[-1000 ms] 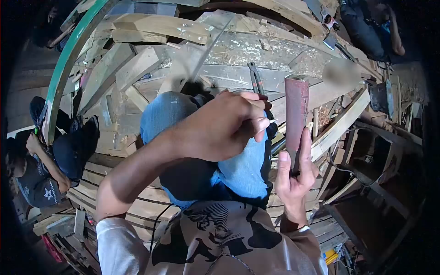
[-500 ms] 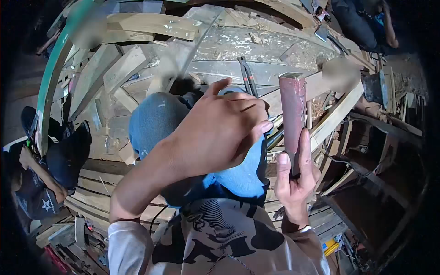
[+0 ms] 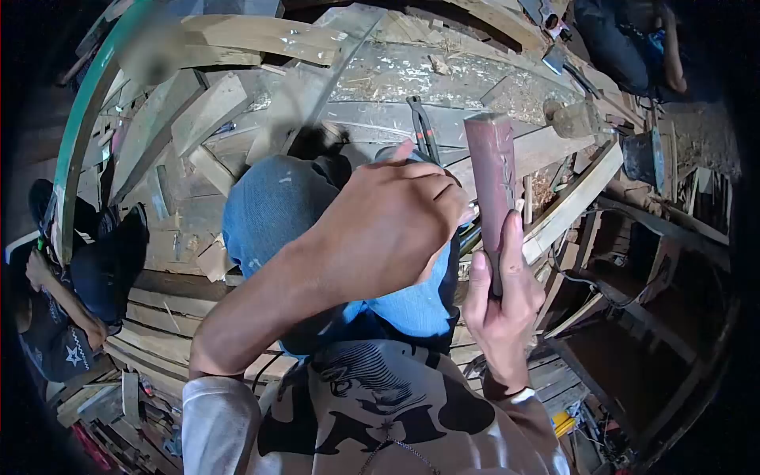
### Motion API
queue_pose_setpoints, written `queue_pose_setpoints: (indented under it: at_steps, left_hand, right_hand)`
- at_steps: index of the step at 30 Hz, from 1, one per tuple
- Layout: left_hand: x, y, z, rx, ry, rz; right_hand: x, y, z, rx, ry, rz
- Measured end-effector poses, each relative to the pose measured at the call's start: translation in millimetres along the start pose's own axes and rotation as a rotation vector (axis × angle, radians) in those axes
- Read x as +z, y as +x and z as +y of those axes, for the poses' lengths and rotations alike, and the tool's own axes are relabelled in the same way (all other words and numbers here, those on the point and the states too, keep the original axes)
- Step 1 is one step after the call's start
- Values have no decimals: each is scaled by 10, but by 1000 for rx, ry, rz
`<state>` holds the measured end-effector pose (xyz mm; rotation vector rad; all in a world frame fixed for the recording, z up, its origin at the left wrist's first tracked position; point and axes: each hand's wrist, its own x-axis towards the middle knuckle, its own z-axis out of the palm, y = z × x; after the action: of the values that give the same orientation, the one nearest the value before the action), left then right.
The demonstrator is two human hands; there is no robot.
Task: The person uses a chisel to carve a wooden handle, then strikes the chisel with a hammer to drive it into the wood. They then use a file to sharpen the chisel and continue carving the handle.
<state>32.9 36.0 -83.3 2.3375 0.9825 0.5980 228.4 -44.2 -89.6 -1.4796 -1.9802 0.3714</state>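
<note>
In the head view my right hand (image 3: 507,293) grips a dark red, tapered block (image 3: 492,178) by its narrow, dark lower end. The block stands nearly upright, and its broad squared top and worn, chipped side face me. My left hand (image 3: 396,218) is closed, back of the hand toward me, over my jeans (image 3: 277,198). Its fingers curl under and away, so whatever they hold is hidden. A small gap separates it from the block. Beyond my knees lies a plier-like tool (image 3: 423,131) with red and black handles.
Planks and offcuts (image 3: 210,115) cover the floor ahead, with a green-edged beam (image 3: 83,150) on the left. A hatchet (image 3: 556,59) lies at the upper right. One person (image 3: 75,301) sits at the left, another (image 3: 625,43) at the upper right. Dark wooden framing (image 3: 633,340) stands right.
My right hand and the red block have shifted left and slightly up, and the block leans a little more to the left. My left hand stays closed, its fingers slightly more turned under.
</note>
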Motion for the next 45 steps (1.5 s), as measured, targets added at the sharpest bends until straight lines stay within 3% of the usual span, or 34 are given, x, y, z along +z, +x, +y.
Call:
queue_pose_setpoints:
  at_steps: [3,13,15,19,23,27,29,41,45]
  left_hand:
    - [19,2,-27,20,-15,50]
    - [23,8,-23,33,-10,32]
    - [51,36,-22,-11,-39,16]
    - [44,-2,-35,30,-20,30]
    - [24,30,-20,-20,-41,-27]
    - [57,-35,-41,78,-26,68]
    - [36,-15,-37,51,-46,51]
    - [111,-59,-27,119,41,136]
    - [92,-13,-36,64,-30,136]
  right_hand:
    - [46,-133,81,-87,-35,34]
    - [-47,-36,18,1,-33,-61]
    - [-88,102,-60,55,-133,-157]
    - [-54,-105,43,-80,-42,-46]
    - [-87,143,-65,67,-151,-173]
    - [-39,-77,5,-57,-71,-50]
    - [-94,49,-38,11,-109,-149]
    - [-1,-147,-54,28,-49,-36]
    - [-31,132,-109,97,-96,-135]
